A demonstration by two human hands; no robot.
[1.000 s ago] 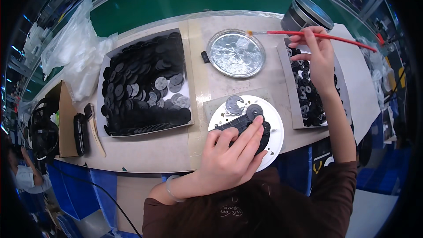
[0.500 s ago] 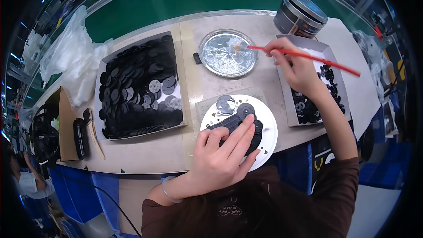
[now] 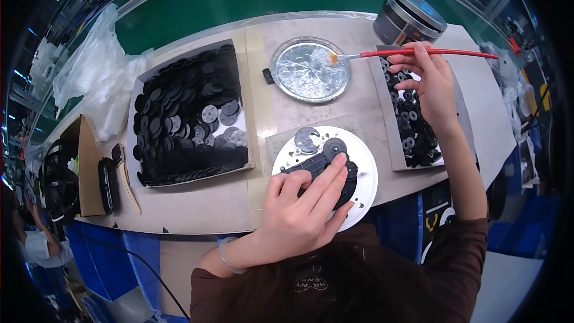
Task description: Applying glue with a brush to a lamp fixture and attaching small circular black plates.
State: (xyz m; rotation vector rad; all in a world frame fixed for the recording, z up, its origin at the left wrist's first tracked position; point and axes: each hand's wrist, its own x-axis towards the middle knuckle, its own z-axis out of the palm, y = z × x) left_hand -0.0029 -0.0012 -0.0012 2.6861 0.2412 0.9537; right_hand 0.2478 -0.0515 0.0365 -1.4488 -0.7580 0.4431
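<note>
My right hand point(image 3: 435, 87) pinches the red handle of a paintbrush point(image 3: 445, 52) between thumb and fingers. Its bristles are over a round metal lid point(image 3: 287, 87) smeared with clear grease, near the lid's right side; whether they touch is unclear. Closer to me, my left hand point(image 3: 305, 209) steadies a black plastic gear housing point(image 3: 302, 166) on a white round plate point(image 3: 366, 188), fingers stretched together across it and thumb at its near side. Dark gears point(image 3: 335, 148) show past the fingertips, and a clear disc point(image 3: 307, 140) sits at the plate's far edge. The palm hides part of the housing.
A box of dark discs point(image 3: 251, 137) stands at the left, and a box of small black parts point(image 3: 396, 155) lies under my right forearm. A grey tin point(image 3: 406, 18) is at the back right. Plastic bags point(image 3: 98, 78) and a wristwatch point(image 3: 127, 182) lie at far left.
My right hand has moved right and slightly up, and the brush handle has swung from slanting to nearly level. The bristles remain over the lid. My left hand stays on the housing.
</note>
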